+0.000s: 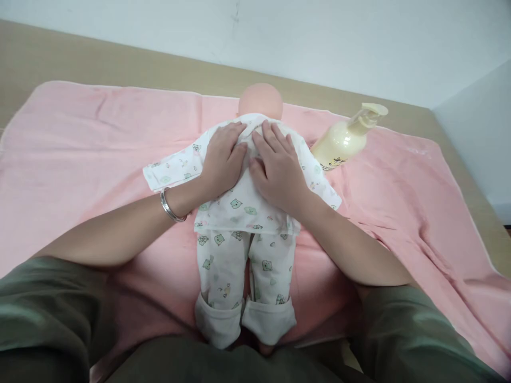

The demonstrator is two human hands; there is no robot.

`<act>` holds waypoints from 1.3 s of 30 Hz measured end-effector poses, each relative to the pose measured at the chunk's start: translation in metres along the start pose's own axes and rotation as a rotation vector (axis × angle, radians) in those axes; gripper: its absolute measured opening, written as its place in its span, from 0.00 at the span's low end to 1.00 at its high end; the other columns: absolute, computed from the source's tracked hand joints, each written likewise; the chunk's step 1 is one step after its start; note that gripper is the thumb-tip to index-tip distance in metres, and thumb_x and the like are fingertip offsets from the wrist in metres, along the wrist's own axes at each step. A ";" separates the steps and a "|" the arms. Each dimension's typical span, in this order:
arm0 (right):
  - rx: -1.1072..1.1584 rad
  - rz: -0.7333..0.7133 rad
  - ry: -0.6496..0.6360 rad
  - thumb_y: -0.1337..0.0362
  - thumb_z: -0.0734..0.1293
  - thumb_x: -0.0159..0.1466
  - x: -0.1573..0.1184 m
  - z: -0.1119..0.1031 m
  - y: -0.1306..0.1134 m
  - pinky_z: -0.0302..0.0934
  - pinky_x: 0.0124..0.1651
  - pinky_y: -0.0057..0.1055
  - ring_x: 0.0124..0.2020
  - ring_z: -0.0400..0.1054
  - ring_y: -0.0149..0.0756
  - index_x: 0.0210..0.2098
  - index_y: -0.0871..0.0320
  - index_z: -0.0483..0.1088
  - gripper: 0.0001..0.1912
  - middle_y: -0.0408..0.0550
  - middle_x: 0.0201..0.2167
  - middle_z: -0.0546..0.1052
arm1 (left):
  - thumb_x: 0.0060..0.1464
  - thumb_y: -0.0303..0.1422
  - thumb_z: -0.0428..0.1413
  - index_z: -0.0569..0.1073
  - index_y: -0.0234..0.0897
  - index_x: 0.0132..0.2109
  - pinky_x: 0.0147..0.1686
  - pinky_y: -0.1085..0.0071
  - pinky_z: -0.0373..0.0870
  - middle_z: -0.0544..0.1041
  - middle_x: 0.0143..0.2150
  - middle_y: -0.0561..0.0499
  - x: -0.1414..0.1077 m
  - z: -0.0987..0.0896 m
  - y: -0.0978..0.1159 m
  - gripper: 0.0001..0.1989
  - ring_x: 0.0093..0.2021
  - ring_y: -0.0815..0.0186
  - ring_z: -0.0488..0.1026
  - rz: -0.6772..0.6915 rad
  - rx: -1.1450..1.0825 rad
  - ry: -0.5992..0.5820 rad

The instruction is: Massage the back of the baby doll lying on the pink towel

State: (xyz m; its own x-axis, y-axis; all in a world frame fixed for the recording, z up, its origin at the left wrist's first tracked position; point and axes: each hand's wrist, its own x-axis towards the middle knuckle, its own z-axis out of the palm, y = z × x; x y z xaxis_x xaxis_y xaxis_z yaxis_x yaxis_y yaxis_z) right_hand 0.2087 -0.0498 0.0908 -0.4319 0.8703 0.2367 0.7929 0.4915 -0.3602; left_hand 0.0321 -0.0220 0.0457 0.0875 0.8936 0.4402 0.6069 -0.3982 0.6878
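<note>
A doll (pixel 247 213) in a white top and trousers with small green animal prints lies on a pink cloth (pixel 80 143), its bald head at the far end and its face out of sight. My left hand (pixel 224 157) lies flat on the left of its upper back, and a silver bracelet circles that wrist. On the right of the upper back rests my right hand (pixel 277 165), palm down with fingers spread. Both hands are open, a narrow strip of the top showing between them. The trouser cuffs are folded up near my body.
A cream pump bottle (pixel 343 139) leans or lies on the cloth right of the doll's shoulder. Beyond the cloth shows the wooden tabletop (pixel 159 64), with a white wall behind it. The cloth is wrinkled at the right.
</note>
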 end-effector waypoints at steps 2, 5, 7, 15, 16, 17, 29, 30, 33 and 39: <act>-0.003 -0.013 0.021 0.61 0.57 0.75 -0.001 -0.006 -0.002 0.38 0.84 0.67 0.84 0.43 0.55 0.75 0.56 0.61 0.31 0.52 0.82 0.54 | 0.64 0.34 0.49 0.76 0.40 0.62 0.76 0.49 0.67 0.78 0.67 0.43 -0.001 0.000 0.001 0.23 0.70 0.49 0.73 0.005 -0.004 0.009; -0.008 -0.041 0.143 0.59 0.56 0.76 -0.004 -0.018 -0.007 0.38 0.84 0.66 0.85 0.39 0.53 0.76 0.48 0.59 0.30 0.46 0.82 0.53 | 0.65 0.34 0.49 0.76 0.40 0.63 0.75 0.50 0.67 0.78 0.67 0.43 -0.002 -0.001 0.003 0.23 0.69 0.50 0.73 0.013 -0.018 0.020; -0.016 -0.048 0.163 0.60 0.56 0.76 -0.005 -0.019 -0.008 0.37 0.85 0.65 0.85 0.37 0.52 0.76 0.48 0.59 0.30 0.45 0.82 0.53 | 0.65 0.34 0.49 0.75 0.40 0.63 0.75 0.50 0.68 0.78 0.67 0.42 -0.002 -0.001 0.002 0.23 0.69 0.50 0.73 0.018 -0.019 0.025; -0.029 0.035 -0.100 0.64 0.59 0.74 0.000 -0.008 -0.011 0.35 0.85 0.64 0.85 0.36 0.54 0.77 0.60 0.60 0.32 0.53 0.83 0.49 | 0.64 0.34 0.50 0.75 0.40 0.62 0.75 0.50 0.67 0.79 0.67 0.42 0.000 0.000 -0.001 0.22 0.69 0.49 0.73 0.014 -0.024 0.014; -0.023 0.033 -0.068 0.64 0.59 0.74 0.000 -0.011 -0.011 0.35 0.85 0.65 0.85 0.36 0.54 0.76 0.59 0.60 0.32 0.52 0.83 0.49 | 0.64 0.34 0.50 0.75 0.40 0.62 0.75 0.49 0.67 0.79 0.66 0.42 0.000 0.000 0.000 0.22 0.69 0.49 0.74 0.013 -0.029 0.014; -0.019 0.029 -0.021 0.64 0.59 0.74 -0.001 -0.014 -0.012 0.34 0.85 0.64 0.85 0.37 0.53 0.76 0.57 0.60 0.32 0.50 0.83 0.49 | 0.64 0.34 0.50 0.76 0.41 0.62 0.74 0.48 0.67 0.79 0.66 0.43 -0.001 -0.001 0.001 0.22 0.69 0.48 0.74 0.013 -0.034 0.014; -0.062 -0.043 0.089 0.66 0.57 0.74 -0.005 -0.014 -0.015 0.32 0.86 0.62 0.85 0.37 0.50 0.74 0.54 0.64 0.30 0.45 0.82 0.52 | 0.68 0.37 0.49 0.75 0.47 0.61 0.75 0.44 0.66 0.79 0.65 0.47 -0.001 -0.001 0.002 0.19 0.69 0.48 0.73 0.012 -0.083 0.004; -0.064 -0.042 0.118 0.67 0.57 0.74 -0.006 -0.016 -0.015 0.32 0.86 0.62 0.85 0.36 0.49 0.74 0.53 0.63 0.30 0.44 0.83 0.51 | 0.68 0.38 0.49 0.75 0.47 0.62 0.75 0.45 0.66 0.79 0.66 0.47 -0.001 -0.001 0.002 0.20 0.69 0.49 0.73 0.016 -0.083 0.002; -0.066 -0.015 0.051 0.66 0.57 0.74 -0.005 -0.011 -0.014 0.32 0.86 0.62 0.85 0.37 0.49 0.76 0.55 0.61 0.31 0.47 0.83 0.51 | 0.70 0.40 0.49 0.75 0.46 0.63 0.75 0.47 0.66 0.78 0.67 0.45 -0.002 -0.001 0.001 0.19 0.69 0.49 0.73 0.011 -0.087 0.007; -0.053 0.002 -0.115 0.66 0.59 0.74 -0.004 -0.017 -0.023 0.38 0.86 0.60 0.85 0.37 0.52 0.76 0.60 0.60 0.32 0.52 0.83 0.47 | 0.73 0.50 0.47 0.74 0.45 0.63 0.76 0.46 0.65 0.77 0.69 0.46 0.003 -0.003 -0.002 0.23 0.71 0.48 0.71 -0.060 -0.122 -0.013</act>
State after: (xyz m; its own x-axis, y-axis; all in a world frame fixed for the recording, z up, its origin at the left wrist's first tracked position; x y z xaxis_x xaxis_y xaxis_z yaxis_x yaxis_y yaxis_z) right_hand 0.1994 -0.0655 0.1130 -0.4744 0.8706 0.1303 0.8140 0.4902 -0.3117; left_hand 0.0286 -0.0196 0.0473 0.0641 0.9190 0.3891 0.5106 -0.3652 0.7784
